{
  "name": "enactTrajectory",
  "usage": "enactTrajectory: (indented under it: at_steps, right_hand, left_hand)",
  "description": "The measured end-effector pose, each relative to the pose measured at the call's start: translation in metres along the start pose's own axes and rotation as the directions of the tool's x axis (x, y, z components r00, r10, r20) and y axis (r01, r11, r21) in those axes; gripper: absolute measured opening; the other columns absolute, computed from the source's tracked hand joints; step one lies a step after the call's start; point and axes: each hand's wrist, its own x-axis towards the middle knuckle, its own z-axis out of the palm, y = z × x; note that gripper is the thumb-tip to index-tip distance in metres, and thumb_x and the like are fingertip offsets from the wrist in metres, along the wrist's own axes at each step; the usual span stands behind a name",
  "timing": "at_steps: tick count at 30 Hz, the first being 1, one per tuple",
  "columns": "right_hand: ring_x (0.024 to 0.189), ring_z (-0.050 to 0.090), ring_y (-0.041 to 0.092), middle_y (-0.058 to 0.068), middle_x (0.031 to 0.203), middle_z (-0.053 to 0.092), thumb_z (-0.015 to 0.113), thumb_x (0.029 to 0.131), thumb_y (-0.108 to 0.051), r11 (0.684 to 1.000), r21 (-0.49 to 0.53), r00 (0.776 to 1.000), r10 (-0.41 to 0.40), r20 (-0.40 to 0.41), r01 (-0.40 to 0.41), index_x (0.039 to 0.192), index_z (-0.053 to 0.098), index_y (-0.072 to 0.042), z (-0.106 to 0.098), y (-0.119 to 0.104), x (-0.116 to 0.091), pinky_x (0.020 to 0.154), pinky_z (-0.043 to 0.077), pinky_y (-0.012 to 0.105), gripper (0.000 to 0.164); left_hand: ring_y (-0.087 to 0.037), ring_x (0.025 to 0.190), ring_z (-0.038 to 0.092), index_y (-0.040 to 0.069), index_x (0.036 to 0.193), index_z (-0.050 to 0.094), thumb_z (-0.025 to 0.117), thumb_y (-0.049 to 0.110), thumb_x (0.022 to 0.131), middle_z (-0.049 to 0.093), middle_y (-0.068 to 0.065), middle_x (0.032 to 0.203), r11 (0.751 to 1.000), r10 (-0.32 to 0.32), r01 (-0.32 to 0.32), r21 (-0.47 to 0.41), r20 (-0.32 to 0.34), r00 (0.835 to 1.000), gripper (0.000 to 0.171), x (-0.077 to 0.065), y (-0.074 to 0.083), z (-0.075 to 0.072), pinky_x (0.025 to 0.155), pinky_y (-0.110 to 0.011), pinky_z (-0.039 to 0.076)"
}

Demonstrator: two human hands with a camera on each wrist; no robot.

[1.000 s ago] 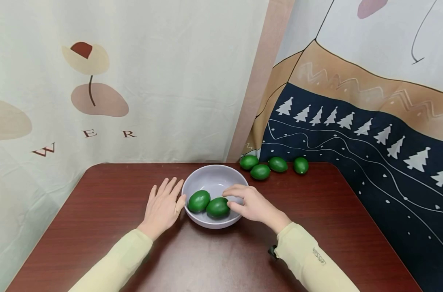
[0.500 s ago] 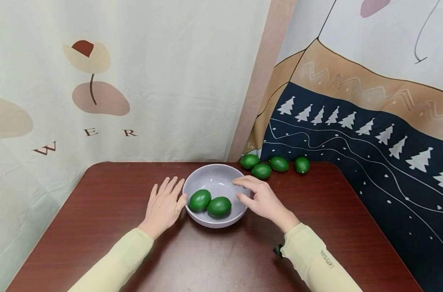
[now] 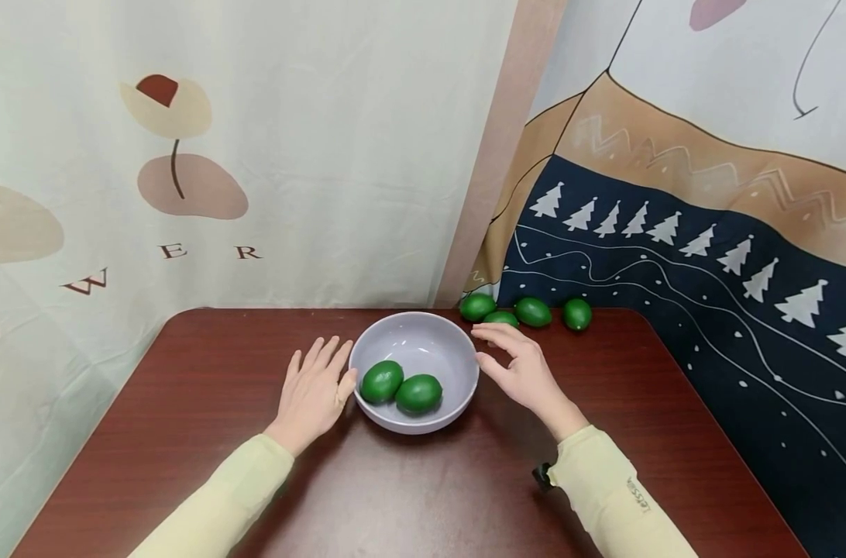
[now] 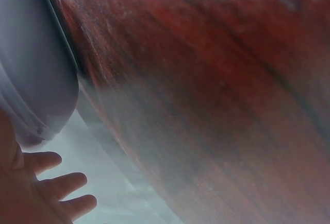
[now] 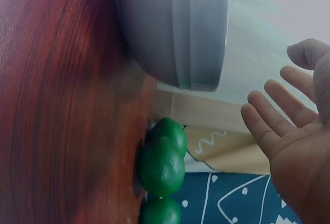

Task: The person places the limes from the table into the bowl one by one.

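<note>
A pale lavender bowl (image 3: 430, 341) stands on the table with two green limes in it, a left one (image 3: 382, 381) and a right one (image 3: 419, 394). My left hand (image 3: 314, 395) is at the bowl's left side with its fingers extended, its thumb at the rim. Just past the right rim my right hand (image 3: 526, 373) hovers with spread, slightly bent fingers and holds nothing. Beyond its fingertips lies a lime (image 3: 501, 318), partly hidden by the hand in the head view. In the right wrist view, a lime (image 5: 162, 167) lies on the table below the fingers.
Near the back edge of the dark red wooden table (image 3: 242, 364) lie more limes: one (image 3: 477, 307) at the left, one (image 3: 532, 311) in the middle and one (image 3: 577, 314) at the right. A pale printed curtain (image 3: 311, 155) and a dark blue tree-patterned cloth (image 3: 646, 263) hang behind.
My right hand has drawn back from the lime in the bowl and moved right, past the rim, toward the limes at the back. The left hand keeps its place.
</note>
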Motion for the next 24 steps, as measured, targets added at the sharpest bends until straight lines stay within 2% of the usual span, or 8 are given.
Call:
enactTrajectory:
  at_steps: [9,20,22,24]
  right_hand:
    - [0.117,0.067,0.028,0.012,0.127,0.071,0.075,0.089,0.002,1.0,0.017,0.997,0.014,-0.08,-0.013,0.124,0.073,-0.001,-0.006,0.018,-0.002,0.099,0.055,0.031,0.035]
    - [0.117,0.066,0.029,0.016,0.126,0.07,0.073,0.088,0.004,0.999,0.001,0.99,0.05,-0.132,-0.05,0.123,0.073,0.004,-0.013,0.035,-0.004,0.096,0.056,0.041,0.034]
    - [0.116,0.066,0.03,0.017,0.126,0.07,0.073,0.088,0.005,0.998,-0.005,0.989,0.055,-0.135,-0.056,0.122,0.073,0.004,-0.013,0.038,-0.005,0.097,0.056,0.036,0.034]
    - [0.116,0.066,0.03,0.017,0.126,0.07,0.073,0.088,0.005,0.998,-0.008,0.988,0.061,-0.138,-0.063,0.122,0.073,0.005,-0.012,0.042,-0.006,0.098,0.055,0.027,0.034]
  left_hand:
    - [-0.044,0.149,0.035,0.007,0.153,0.05,0.048,0.036,0.106,0.046,-0.02,0.158,1.0,-0.002,0.002,0.001,0.002,1.0,0.055,0.0,0.0,0.0,0.12,-0.066,0.021]
    - [-0.044,0.149,0.035,0.007,0.153,0.05,0.048,0.037,0.106,0.046,-0.02,0.158,1.0,0.0,0.0,0.006,-0.003,1.0,0.056,0.0,0.0,0.0,0.12,-0.066,0.021]
    - [-0.044,0.149,0.035,0.007,0.153,0.05,0.048,0.037,0.106,0.046,-0.02,0.158,1.0,0.0,0.0,0.005,-0.003,1.0,0.056,0.0,0.0,0.0,0.12,-0.066,0.021]
    - [-0.043,0.149,0.035,0.007,0.153,0.05,0.048,0.037,0.106,0.046,-0.02,0.158,1.0,-0.001,0.001,0.005,-0.003,1.0,0.056,0.0,0.0,0.0,0.12,-0.066,0.021]
